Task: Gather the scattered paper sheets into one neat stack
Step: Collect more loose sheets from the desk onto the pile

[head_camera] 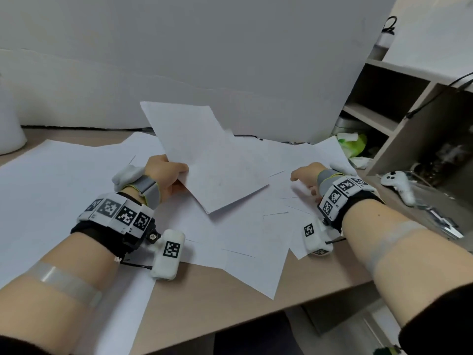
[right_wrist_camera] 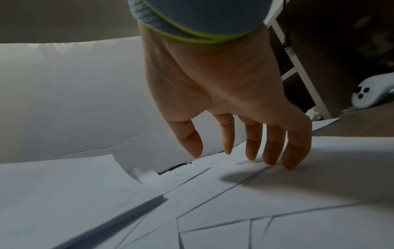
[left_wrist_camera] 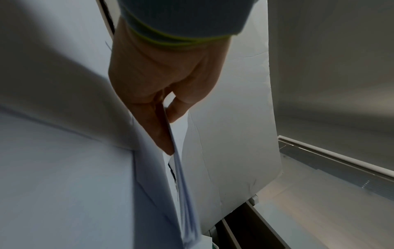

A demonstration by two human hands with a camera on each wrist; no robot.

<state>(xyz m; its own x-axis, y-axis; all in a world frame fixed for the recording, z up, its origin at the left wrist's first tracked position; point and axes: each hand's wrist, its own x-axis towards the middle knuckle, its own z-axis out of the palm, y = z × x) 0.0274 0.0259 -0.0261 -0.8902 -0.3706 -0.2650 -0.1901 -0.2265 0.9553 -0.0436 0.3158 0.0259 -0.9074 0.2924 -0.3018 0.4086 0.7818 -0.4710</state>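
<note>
My left hand (head_camera: 169, 175) pinches a thin bundle of white sheets (head_camera: 204, 160) by its near left edge and holds it tilted above the desk. In the left wrist view the thumb and fingers (left_wrist_camera: 164, 118) clamp the bundle's edge (left_wrist_camera: 183, 193). Several loose white sheets (head_camera: 245, 226) lie overlapped at odd angles on the desk below it. My right hand (head_camera: 304, 178) hovers over the right part of the scatter with straight fingers; in the right wrist view its fingertips (right_wrist_camera: 287, 161) touch a sheet (right_wrist_camera: 319, 176) and hold nothing.
A large white sheet (head_camera: 51, 190) covers the desk's left side. A white board (head_camera: 230, 60) stands behind the papers. Shelving (head_camera: 399, 98) rises at the right, with a white controller (head_camera: 398, 183) and a green packet (head_camera: 354, 144) beside it. The wooden desk's front edge (head_camera: 256, 316) runs near me.
</note>
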